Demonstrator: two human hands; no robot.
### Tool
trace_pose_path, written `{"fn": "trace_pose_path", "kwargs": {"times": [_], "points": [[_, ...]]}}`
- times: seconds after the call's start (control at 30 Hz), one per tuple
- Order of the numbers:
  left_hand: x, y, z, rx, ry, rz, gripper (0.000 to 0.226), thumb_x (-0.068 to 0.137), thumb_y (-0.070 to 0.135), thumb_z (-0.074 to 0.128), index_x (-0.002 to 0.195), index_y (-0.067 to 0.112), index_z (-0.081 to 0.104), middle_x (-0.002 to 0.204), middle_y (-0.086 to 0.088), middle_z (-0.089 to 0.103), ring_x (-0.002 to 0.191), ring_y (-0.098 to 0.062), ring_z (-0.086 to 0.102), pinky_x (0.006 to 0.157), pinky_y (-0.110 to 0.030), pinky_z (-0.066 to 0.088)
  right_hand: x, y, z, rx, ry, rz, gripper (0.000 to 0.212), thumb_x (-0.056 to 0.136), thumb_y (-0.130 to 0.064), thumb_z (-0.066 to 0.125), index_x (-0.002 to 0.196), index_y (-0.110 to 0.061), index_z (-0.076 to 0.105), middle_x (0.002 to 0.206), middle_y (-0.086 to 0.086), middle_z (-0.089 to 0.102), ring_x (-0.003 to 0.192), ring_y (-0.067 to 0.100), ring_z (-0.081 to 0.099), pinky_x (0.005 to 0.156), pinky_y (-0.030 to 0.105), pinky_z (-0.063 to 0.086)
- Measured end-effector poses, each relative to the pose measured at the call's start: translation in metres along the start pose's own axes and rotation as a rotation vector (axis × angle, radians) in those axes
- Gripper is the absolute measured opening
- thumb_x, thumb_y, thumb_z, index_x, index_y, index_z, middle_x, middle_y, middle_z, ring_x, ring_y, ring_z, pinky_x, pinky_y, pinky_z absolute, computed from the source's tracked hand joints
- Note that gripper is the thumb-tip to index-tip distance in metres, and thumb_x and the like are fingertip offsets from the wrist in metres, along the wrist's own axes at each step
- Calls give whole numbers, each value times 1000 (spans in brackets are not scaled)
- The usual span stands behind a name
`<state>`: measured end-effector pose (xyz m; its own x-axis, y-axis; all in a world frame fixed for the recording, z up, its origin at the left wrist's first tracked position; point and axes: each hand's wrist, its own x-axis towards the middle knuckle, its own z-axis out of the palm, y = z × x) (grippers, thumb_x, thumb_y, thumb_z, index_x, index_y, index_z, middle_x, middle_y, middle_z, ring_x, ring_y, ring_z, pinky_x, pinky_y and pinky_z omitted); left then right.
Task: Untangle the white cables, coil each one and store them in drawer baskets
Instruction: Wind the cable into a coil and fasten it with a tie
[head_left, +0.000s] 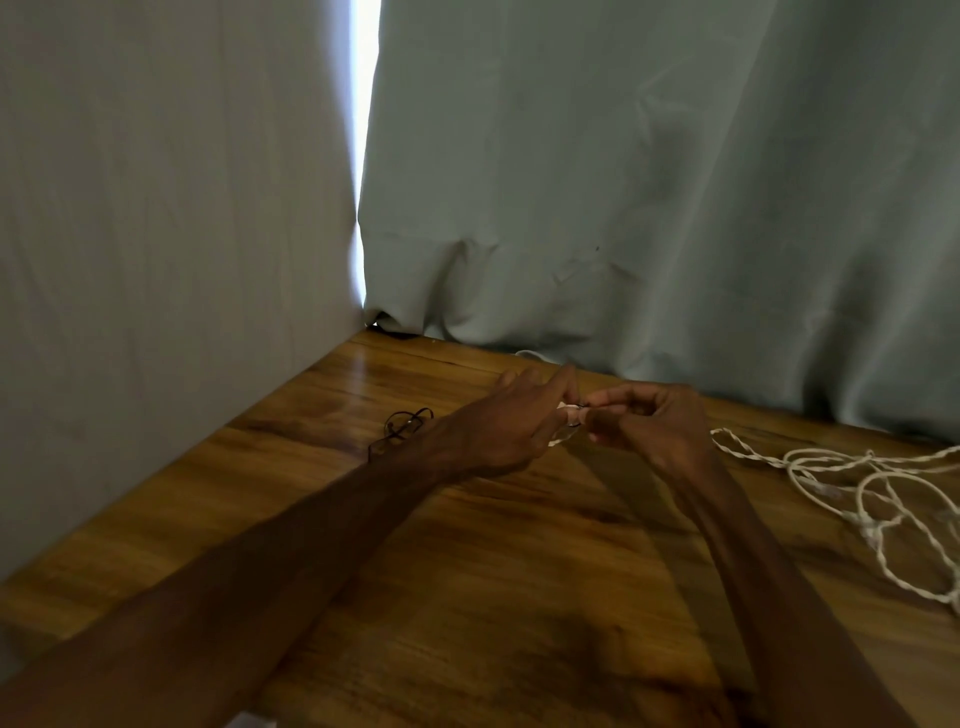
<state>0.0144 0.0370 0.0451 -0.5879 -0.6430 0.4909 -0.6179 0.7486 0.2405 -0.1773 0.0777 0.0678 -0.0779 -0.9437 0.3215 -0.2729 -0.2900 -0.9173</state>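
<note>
Both my hands meet above the far middle of the wooden table (467, 571). My left hand (498, 426) and my right hand (649, 426) pinch a small white cable bundle (563, 423) between their fingertips; most of it is hidden by my fingers. A short white strand hangs below my left fingers. A loose tangle of twisted white cable (852, 488) lies on the table to the right, running off the right edge of the view.
A thin dark wire loop (402, 423) lies on the table just left of my left wrist. Grey-green curtains (623, 182) hang against the table's back and left edges, with a bright gap (363, 130) between them. Another white strand (530, 355) peeks from under the curtain.
</note>
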Motion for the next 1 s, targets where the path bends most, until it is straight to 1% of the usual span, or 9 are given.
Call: {"fn": "trace_pose_path", "kwargs": {"times": [0.1, 0.23, 0.4, 0.5, 0.57, 0.6, 0.67, 0.8, 1.0], "points": [[0, 1, 0, 21, 6, 23, 10, 105, 22, 44, 112, 28, 42, 95, 8, 51, 92, -13, 42, 87, -41, 35, -1, 0, -4, -2, -30, -11, 16, 76, 4, 83, 91, -1, 78, 80, 15, 78, 70, 30, 74, 68, 30, 63], [-1, 3, 0, 44, 3, 7, 5, 107, 30, 40, 111, 32, 39, 99, 0, 56, 94, -18, 45, 88, -45, 39, 0, 0, -5, -6, -54, -51, 11, 80, 5, 80, 83, -6, 79, 78, 20, 77, 78, 44, 73, 80, 46, 64], [-1, 4, 0, 63, -5, 42, 2, 107, 35, 35, 108, 34, 36, 96, 1, 55, 90, -14, 41, 86, -40, 33, 4, 3, -9, -166, -85, -120, 16, 83, 5, 77, 79, -11, 80, 75, 12, 78, 72, 33, 76, 77, 46, 65], [0, 7, -1, 64, 20, 64, 6, 109, 29, 39, 111, 26, 43, 99, 2, 57, 91, -11, 40, 82, -34, 23, 9, 6, -10, -408, -73, -240, 21, 85, 1, 74, 78, -17, 80, 74, -2, 77, 68, 11, 74, 73, 34, 64], [1, 10, -4, 10, 17, 29, 8, 109, 29, 40, 113, 25, 45, 102, 4, 60, 96, -12, 45, 86, -37, 28, 10, 4, -9, -519, -40, -319, 21, 85, -3, 74, 76, -22, 77, 74, -11, 74, 69, -2, 69, 67, 12, 53], [2, 10, -4, -28, 8, 9, 8, 108, 29, 41, 113, 26, 46, 101, 7, 60, 98, -12, 48, 90, -40, 31, 9, 3, -8, -541, -30, -358, 20, 86, -5, 74, 78, -23, 76, 76, -13, 73, 72, -4, 67, 64, 8, 48], [3, 8, -3, -118, -6, -26, 4, 107, 30, 43, 110, 28, 46, 91, 15, 60, 93, -8, 54, 89, -42, 38, 7, 2, -6, -540, -27, -418, 13, 88, -8, 74, 84, -20, 76, 81, -13, 73, 78, -4, 67, 63, 7, 46], [1, 10, -5, -422, -16, -155, 6, 108, 27, 47, 104, 26, 51, 79, 9, 65, 72, -5, 63, 66, -34, 50, 3, 1, -2, -490, -29, -489, 8, 92, -9, 71, 89, -16, 74, 83, -12, 72, 82, -6, 66, 64, 5, 45], [0, 20, -8, -561, 25, -278, 11, 109, 25, 43, 109, 20, 53, 100, -6, 68, 89, -24, 69, 78, -46, 59, 2, 4, 0, -500, -21, -563, 8, 94, -7, 68, 93, -14, 71, 83, -14, 69, 85, -3, 66, 62, 5, 43]]}}
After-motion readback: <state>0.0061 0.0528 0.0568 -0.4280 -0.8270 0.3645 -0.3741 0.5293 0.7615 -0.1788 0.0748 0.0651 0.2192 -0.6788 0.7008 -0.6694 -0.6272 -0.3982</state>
